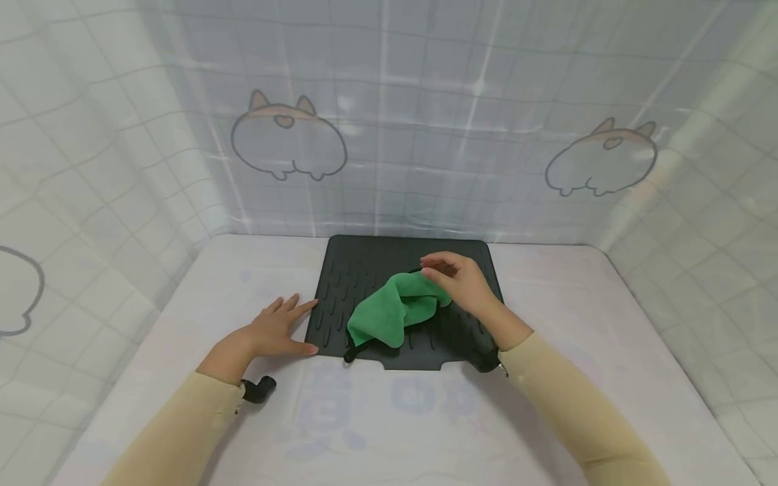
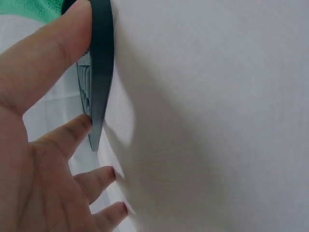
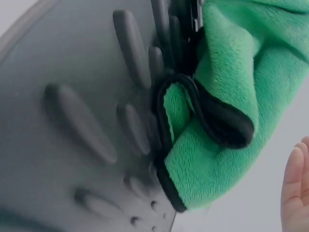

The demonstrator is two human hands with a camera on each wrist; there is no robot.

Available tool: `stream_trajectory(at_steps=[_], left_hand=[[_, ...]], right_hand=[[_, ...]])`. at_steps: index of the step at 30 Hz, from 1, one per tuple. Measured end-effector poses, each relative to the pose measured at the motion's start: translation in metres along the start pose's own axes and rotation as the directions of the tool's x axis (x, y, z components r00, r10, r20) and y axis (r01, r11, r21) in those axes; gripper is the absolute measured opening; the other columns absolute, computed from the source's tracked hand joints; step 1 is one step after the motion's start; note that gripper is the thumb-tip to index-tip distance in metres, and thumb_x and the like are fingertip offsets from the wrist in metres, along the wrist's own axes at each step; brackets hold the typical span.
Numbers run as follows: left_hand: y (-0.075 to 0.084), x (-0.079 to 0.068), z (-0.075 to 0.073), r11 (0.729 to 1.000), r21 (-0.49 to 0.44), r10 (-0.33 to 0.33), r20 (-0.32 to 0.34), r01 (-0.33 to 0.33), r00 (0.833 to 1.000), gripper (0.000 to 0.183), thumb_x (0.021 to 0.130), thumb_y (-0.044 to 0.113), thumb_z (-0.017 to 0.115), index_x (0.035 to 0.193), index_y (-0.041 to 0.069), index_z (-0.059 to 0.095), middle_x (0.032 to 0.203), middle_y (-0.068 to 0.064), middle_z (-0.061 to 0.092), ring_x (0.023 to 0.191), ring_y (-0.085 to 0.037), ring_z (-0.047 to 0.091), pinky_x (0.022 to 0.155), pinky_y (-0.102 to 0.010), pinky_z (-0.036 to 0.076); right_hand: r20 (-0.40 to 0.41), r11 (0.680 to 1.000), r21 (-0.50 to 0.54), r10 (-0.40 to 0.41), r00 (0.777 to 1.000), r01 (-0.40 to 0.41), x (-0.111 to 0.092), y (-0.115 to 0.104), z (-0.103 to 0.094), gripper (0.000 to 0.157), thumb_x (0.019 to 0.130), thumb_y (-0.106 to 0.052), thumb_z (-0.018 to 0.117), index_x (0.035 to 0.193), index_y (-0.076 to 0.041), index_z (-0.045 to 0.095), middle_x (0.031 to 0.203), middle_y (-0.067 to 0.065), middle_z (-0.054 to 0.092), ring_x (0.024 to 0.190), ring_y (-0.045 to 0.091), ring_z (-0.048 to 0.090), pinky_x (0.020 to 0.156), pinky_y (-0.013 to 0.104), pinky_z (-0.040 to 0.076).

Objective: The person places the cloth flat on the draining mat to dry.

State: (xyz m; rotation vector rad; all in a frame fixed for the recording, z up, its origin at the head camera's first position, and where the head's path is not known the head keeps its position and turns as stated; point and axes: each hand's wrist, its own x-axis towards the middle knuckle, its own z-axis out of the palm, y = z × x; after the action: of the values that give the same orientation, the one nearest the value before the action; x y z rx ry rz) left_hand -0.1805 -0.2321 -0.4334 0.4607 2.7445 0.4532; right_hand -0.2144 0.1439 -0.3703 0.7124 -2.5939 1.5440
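A green cloth [image 1: 389,312] with black edging lies crumpled on a black ridged mat [image 1: 365,260]. My left hand [image 1: 276,331] is spread at the mat's left edge, thumb and index finger touching that edge. In the left wrist view, the other fingertips of the left hand [image 2: 53,159] rest on the white surface beside the mat. Over the cloth's right end hovers my right hand [image 1: 464,287], thumb apart from gently bent fingers. The right wrist view shows part of the right hand [image 3: 295,186] at the edge, apart from the folded green cloth [image 3: 212,169].
The mat lies on a pale printed table cover [image 1: 365,432], toward its back. Behind it rises a curtain [image 1: 419,189] with grid lines and cartoon animal drawings. Similar sheets close off both sides. A black strap device [image 1: 259,389] sits at my left wrist, another [image 1: 484,360] at my right.
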Motion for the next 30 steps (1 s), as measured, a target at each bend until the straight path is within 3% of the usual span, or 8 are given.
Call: stream_trajectory(at_steps=[15, 20, 26, 30], left_hand=[[0.003, 0.004, -0.001, 0.999, -0.037, -0.001, -0.018, 0.000, 1.000, 0.094, 0.070, 0.059, 0.070, 0.146, 0.020, 0.029, 0.150, -0.024, 0.013, 0.133, -0.050, 0.009, 0.095, -0.070, 0.020], [0.011, 0.004, -0.003, 0.996, -0.067, 0.047, -0.058, -0.050, 0.997, 0.079, 0.081, 0.051, 0.064, 0.144, 0.014, 0.033, 0.147, -0.026, 0.021, 0.132, -0.047, 0.019, 0.099, -0.064, 0.025], [0.024, 0.006, -0.004, 0.981, -0.153, 0.100, -0.109, -0.116, 0.989, 0.071, 0.088, 0.049, 0.056, 0.144, 0.014, 0.032, 0.145, -0.015, 0.033, 0.132, -0.035, 0.029, 0.103, -0.053, 0.028], [0.034, 0.004, -0.003, 0.970, -0.196, 0.122, -0.131, -0.146, 0.984, 0.069, 0.090, 0.051, 0.050, 0.145, 0.015, 0.030, 0.145, -0.010, 0.035, 0.133, -0.031, 0.031, 0.104, -0.051, 0.029]], right_hand=[[-0.077, 1.000, -0.006, 0.019, 0.997, -0.019, -0.022, 0.014, -0.025, 0.027, 0.091, -0.020, 0.060, 0.114, -0.005, 0.062, 0.112, 0.013, 0.062, 0.096, 0.024, 0.061, 0.079, 0.036, 0.051], [-0.081, 0.999, -0.023, 0.026, 0.996, -0.028, -0.029, 0.017, -0.030, 0.029, 0.092, -0.019, 0.058, 0.116, -0.002, 0.060, 0.114, 0.013, 0.061, 0.095, 0.025, 0.061, 0.079, 0.033, 0.051], [-0.072, 1.000, 0.005, 0.023, 0.997, -0.022, -0.032, 0.024, -0.033, 0.029, 0.092, -0.016, 0.057, 0.117, -0.002, 0.059, 0.115, 0.013, 0.060, 0.099, 0.025, 0.060, 0.081, 0.032, 0.051], [-0.063, 0.999, 0.009, 0.051, 0.997, -0.050, -0.031, 0.046, -0.032, 0.031, 0.092, -0.024, 0.057, 0.119, -0.008, 0.059, 0.118, 0.011, 0.059, 0.101, 0.025, 0.059, 0.082, 0.033, 0.051]])
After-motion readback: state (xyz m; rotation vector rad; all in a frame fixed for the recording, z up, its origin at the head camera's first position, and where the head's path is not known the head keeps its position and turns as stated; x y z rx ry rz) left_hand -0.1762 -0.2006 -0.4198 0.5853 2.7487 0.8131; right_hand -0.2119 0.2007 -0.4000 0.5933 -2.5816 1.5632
